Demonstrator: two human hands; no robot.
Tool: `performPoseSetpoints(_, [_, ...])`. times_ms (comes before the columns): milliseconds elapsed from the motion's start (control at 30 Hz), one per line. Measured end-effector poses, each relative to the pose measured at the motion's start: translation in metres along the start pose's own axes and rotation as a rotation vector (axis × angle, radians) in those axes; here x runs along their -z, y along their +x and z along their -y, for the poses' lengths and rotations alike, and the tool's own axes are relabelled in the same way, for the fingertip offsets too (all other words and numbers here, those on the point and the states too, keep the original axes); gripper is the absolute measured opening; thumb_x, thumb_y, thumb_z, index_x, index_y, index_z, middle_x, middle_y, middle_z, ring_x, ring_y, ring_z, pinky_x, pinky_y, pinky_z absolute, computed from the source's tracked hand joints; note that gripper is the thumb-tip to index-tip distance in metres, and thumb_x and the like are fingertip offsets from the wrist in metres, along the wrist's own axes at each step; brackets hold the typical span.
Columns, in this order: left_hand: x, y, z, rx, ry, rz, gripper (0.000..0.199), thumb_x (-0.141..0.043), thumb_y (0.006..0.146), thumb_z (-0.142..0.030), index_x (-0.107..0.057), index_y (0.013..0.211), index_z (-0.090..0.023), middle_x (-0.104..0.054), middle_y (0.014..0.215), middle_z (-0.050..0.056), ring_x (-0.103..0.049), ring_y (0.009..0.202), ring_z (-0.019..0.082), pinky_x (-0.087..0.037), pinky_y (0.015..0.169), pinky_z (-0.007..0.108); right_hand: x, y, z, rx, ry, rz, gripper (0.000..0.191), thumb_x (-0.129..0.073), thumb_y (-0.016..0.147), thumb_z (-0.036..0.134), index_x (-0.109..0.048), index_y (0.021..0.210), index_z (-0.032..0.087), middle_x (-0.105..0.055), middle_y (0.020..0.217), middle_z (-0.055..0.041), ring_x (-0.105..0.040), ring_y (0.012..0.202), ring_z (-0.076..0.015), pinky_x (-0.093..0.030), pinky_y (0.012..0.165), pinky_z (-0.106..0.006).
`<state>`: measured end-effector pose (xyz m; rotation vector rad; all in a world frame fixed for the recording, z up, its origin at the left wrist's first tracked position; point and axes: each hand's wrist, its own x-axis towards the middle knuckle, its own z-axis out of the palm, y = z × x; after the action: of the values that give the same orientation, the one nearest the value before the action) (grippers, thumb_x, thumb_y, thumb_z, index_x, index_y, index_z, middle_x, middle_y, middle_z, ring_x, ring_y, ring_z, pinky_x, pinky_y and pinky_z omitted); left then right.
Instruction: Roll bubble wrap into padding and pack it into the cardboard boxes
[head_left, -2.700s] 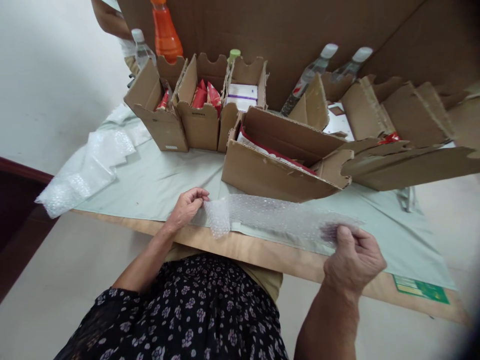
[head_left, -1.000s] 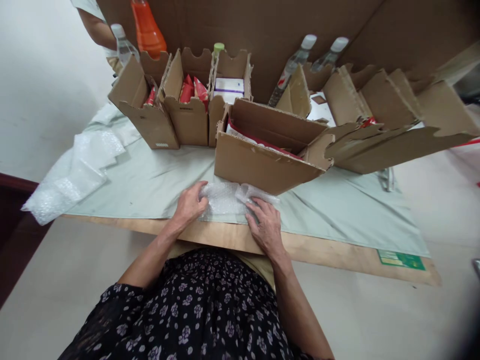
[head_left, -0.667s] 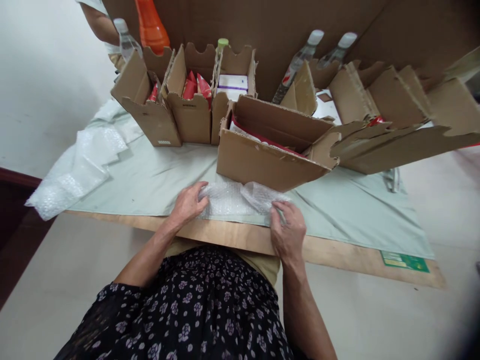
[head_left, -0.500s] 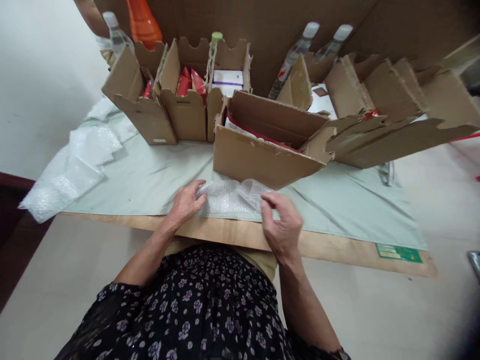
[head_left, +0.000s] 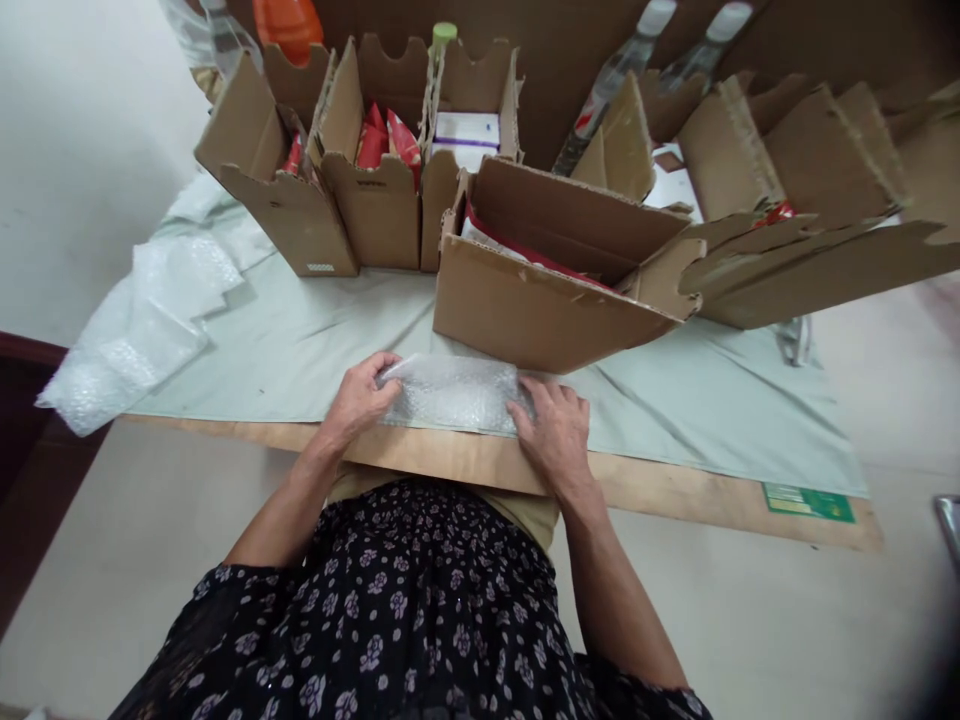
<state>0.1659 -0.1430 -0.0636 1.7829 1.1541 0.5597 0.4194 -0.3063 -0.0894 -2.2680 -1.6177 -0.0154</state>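
A strip of clear bubble wrap (head_left: pixel 454 392) lies flat along the front of the cloth-covered table. My left hand (head_left: pixel 361 402) grips its left end, with thumb and fingers curved around the edge. At the other end, my right hand (head_left: pixel 556 425) holds the wrap, fingertips and thumb on its right edge. Just behind the strip stands a cardboard box (head_left: pixel 540 318), open at the top, with red-edged white packets partly visible inside.
More bubble wrap (head_left: pixel 139 325) hangs over the table's left end. Behind stand several cardboard compartments (head_left: pixel 375 215) with red packets and white boxes (head_left: pixel 466 130). Bottles, one an orange bottle (head_left: pixel 289 28), rise at the back. A green card (head_left: pixel 808 502) lies at the front right edge.
My right hand has come down onto the right end of the bubble wrap, and the fold it was pinching now lies flat. The left hand stays at the left end. The view has shifted slightly.
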Motion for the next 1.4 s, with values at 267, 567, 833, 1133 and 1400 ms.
performPoseSetpoints(267, [0.015,0.001,-0.011,0.098,-0.36,0.242,0.047,-0.076,0.072,-0.036,-0.065,0.114,-0.017,-0.071,0.107,0.005,-0.065,0.091,0.018,-0.051,0.08,0.028,-0.012,0.016,0.017,0.137,0.181,-0.017,0.042,-0.052,0.099,0.038,-0.065,0.135,0.02,-0.066,0.138,-0.0137,-0.06,0.12,-0.0327,-0.046,0.101,-0.049])
performPoseSetpoints(567, [0.042,0.01,-0.008,0.223,-0.421,0.136,0.056,-0.082,0.065,-0.033,-0.067,0.117,-0.018,-0.066,0.093,0.0,-0.058,0.072,0.012,-0.046,0.064,0.023,-0.021,0.001,0.006,0.092,0.237,-0.015,0.049,-0.046,0.104,0.044,-0.054,0.147,0.023,-0.061,0.148,-0.0127,-0.057,0.132,-0.0314,-0.045,0.106,-0.049])
performPoseSetpoints(833, [0.047,0.009,0.004,0.115,-0.242,-0.014,0.046,-0.072,0.068,-0.028,-0.067,0.112,-0.014,-0.056,0.075,-0.003,-0.049,0.067,0.012,-0.038,0.061,0.023,-0.007,-0.025,-0.022,-0.002,0.141,-0.094,0.037,-0.05,0.102,0.044,-0.069,0.123,0.021,-0.066,0.14,-0.0132,-0.059,0.127,-0.0314,-0.044,0.105,-0.049])
performPoseSetpoints(1133, [0.043,0.013,0.013,0.099,-0.049,-0.028,0.054,-0.065,0.072,-0.033,-0.064,0.122,-0.012,-0.048,0.068,-0.006,-0.043,0.06,0.012,-0.033,0.056,0.024,0.009,-0.049,-0.058,-0.132,0.038,-0.195,0.045,-0.058,0.096,0.053,-0.069,0.124,0.021,-0.066,0.139,-0.0168,-0.061,0.124,-0.0359,-0.045,0.1,-0.052])
performPoseSetpoints(1400, [0.042,0.014,0.014,0.092,0.094,-0.035,0.05,-0.061,0.076,-0.034,-0.068,0.12,-0.013,-0.046,0.064,-0.005,-0.042,0.058,0.014,-0.035,0.055,0.025,0.006,-0.05,-0.049,-0.13,0.003,-0.201,0.034,-0.055,0.098,0.047,-0.073,0.111,0.021,-0.074,0.123,-0.0124,-0.065,0.112,-0.0315,-0.044,0.095,-0.047])
